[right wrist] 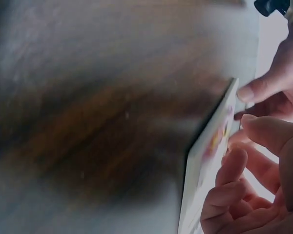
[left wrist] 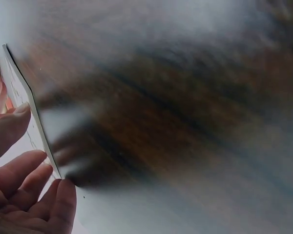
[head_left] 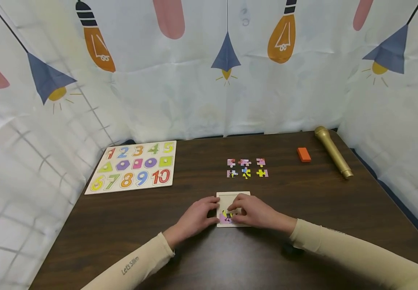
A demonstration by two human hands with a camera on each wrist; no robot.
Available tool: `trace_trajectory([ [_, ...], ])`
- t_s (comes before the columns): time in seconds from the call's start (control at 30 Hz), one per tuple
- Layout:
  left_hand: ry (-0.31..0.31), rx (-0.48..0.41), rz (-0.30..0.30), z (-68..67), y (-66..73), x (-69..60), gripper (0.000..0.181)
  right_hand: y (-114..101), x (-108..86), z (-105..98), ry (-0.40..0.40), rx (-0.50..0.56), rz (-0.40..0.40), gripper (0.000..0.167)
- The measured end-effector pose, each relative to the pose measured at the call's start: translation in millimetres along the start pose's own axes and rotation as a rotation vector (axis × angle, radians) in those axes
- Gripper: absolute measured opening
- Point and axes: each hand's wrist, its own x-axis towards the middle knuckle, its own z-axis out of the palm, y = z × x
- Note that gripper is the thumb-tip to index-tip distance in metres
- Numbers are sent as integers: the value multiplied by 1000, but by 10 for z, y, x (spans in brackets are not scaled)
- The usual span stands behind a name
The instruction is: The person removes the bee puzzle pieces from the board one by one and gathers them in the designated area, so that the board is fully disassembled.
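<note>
A small pale puzzle tray [head_left: 233,193] lies on the table in front of me. Pink and yellow jigsaw pieces [head_left: 223,219] fill its near left part. My left hand [head_left: 197,217] touches the tray's left edge with spread fingertips and thumb; the left wrist view shows them along the tray's rim [left wrist: 36,114]. Over the tray, my right hand [head_left: 254,210] has bent fingers, with index finger and thumb about a puzzle piece [head_left: 229,216] low in the tray. That hand partly hides the piece and the tray's right side. In the right wrist view, coloured pieces [right wrist: 217,139] show beside the fingers.
Several loose jigsaw pieces [head_left: 245,162] lie in two rows beyond the tray. A number-and-shape board [head_left: 147,164] is at the back left. An orange block [head_left: 304,154] and a gold microphone-shaped object [head_left: 333,153] lie at the back right. Patterned curtains [head_left: 194,92] surround the table.
</note>
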Motion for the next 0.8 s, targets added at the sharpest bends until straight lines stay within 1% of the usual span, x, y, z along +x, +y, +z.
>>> trace_trajectory([
  [0.13,3,5,-18,13,3,6,43,-38,31,78,4,19,6,25],
  [0.27,7,7,-21,15,5,14,44,-67,59,129,10,41,-6,26],
  [0.53,0,4,-38,3,23,16,45,-102,50,196,62,20,-25,28],
  [0.8,-11,-2,-32,6,21,-4,45,-103,22,224,53,8,7,31],
])
